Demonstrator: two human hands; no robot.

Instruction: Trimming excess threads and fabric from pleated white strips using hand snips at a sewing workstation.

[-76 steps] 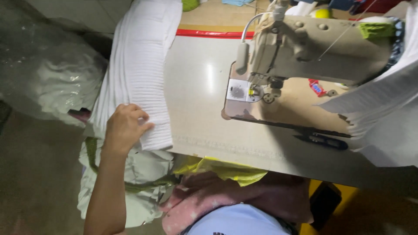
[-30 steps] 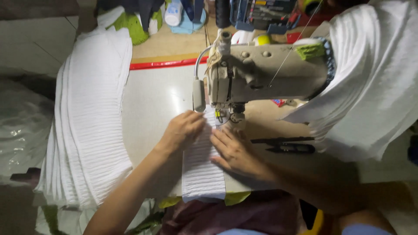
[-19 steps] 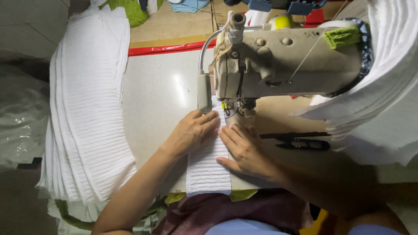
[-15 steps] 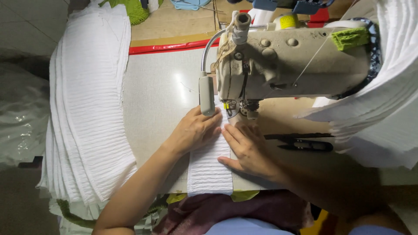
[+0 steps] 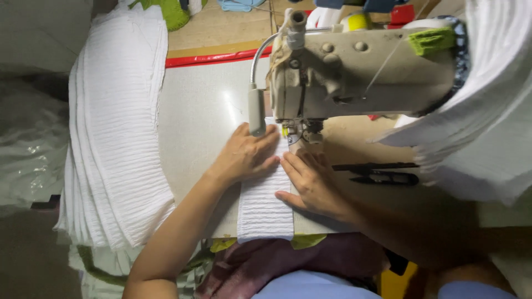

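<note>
A narrow strip of white ribbed fabric (image 5: 266,202) lay flat on the sewing table (image 5: 205,111), running from the near edge, where its end hung slightly over, to the presser foot (image 5: 306,133) of the beige sewing machine (image 5: 360,72). Its far end was tucked under the machine head, so the needle point itself could not be made out.

To the left, well apart from the strip, a tall stack of white ribbed fabric pieces (image 5: 113,127) covered the left edge of the table and drooped over its near side. To the right, another heap of white fabric (image 5: 482,127) was draped across the machine's right end and hid that part of the table. A pair of black thread snips (image 5: 382,173) lay on the table just right of the right hand. A small lamp on a bent neck (image 5: 255,111) hung from the machine, directly above the left hand's fingertips. A red strip (image 5: 216,57) edged the far side of the table.

The left hand (image 5: 244,156) rested palm down, fingers spread and flat, pressing on the strip's left edge near the presser foot; it grasped nothing. The right hand (image 5: 310,182) likewise lay open and flat on the strip's right edge, thumb stretched toward the near side, fingertips pointing at the foot.
</note>
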